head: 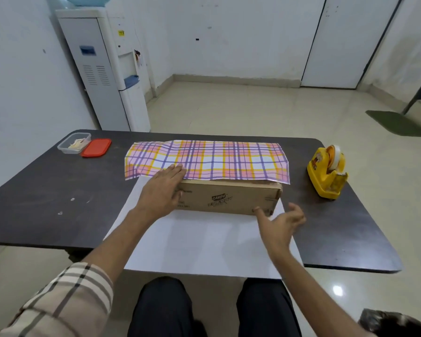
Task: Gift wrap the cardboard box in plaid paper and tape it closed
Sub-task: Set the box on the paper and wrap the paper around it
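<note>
The box sits on the desk, on the paper, whose plaid flap drapes its top. My left hand presses that flap flat, fingers straight; my right hand hovers relaxed, empty. Untaped, the flap may spring back if I let go.

Pink, purple and orange plaid paper, white underside; brown cardboard box; yellow tape dispenser; red lid; dark surface.

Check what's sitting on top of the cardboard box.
The plaid paper lies folded over the top of the cardboard box, print up; the left hand presses flat on its near edge. The top face itself is covered, so flaps or seams there cannot be seen.
</note>
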